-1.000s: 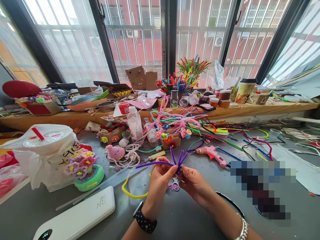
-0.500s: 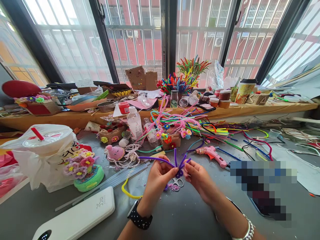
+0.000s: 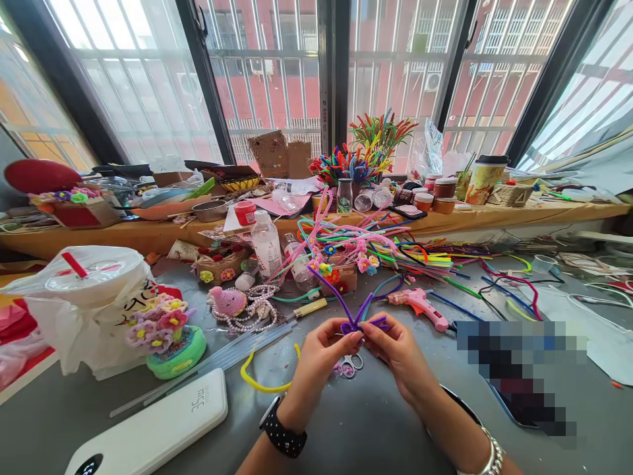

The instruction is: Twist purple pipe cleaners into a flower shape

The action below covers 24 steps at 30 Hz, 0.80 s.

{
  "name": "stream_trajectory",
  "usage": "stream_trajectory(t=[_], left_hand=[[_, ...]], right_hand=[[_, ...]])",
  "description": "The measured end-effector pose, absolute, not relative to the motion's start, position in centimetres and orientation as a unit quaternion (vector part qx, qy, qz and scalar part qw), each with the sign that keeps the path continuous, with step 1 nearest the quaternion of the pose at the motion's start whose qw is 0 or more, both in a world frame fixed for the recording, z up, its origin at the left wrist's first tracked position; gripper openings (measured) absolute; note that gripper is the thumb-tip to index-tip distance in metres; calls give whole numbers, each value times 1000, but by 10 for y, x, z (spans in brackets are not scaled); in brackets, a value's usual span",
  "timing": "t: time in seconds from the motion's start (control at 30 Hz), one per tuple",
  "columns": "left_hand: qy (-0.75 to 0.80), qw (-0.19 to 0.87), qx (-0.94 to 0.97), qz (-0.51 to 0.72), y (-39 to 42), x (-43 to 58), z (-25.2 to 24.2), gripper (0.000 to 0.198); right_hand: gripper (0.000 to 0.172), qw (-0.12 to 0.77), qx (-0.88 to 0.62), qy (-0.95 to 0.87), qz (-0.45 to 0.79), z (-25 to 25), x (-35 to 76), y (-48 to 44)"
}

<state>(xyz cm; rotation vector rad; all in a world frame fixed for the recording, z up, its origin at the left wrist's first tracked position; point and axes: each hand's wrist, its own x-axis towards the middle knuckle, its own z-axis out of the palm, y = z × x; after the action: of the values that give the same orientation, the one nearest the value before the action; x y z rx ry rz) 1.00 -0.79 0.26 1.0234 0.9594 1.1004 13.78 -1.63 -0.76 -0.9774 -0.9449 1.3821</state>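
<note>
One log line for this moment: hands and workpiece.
left hand: pinching purple pipe cleaner | right hand: pinching same piece | small scissors: on table beneath hands

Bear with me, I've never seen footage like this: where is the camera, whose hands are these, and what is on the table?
No machine here: a person wears a camera on the head, looking down at their own two hands. The left hand and the right hand pinch a twisted purple pipe cleaner between the fingertips above a grey table. Below it lie scissors; nearby are a pink glue gun, a white power bank and a heap of coloured pipe cleaners.
</note>
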Motion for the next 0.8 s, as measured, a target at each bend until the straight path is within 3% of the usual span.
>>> stream_trajectory(t=[0.43, 0.67, 0.8], left_hand=[[443, 625, 494, 411, -7, 0, 9, 20], [441, 640, 504, 377, -5, -4, 15, 16], [438, 639, 513, 368, -5, -3, 13, 18]], right_hand=[[21, 541, -441, -479, 532, -2, 143, -17], [15, 449, -416, -571, 547, 7, 156, -9], [18, 444, -413, -590, 533, 10, 159, -9]])
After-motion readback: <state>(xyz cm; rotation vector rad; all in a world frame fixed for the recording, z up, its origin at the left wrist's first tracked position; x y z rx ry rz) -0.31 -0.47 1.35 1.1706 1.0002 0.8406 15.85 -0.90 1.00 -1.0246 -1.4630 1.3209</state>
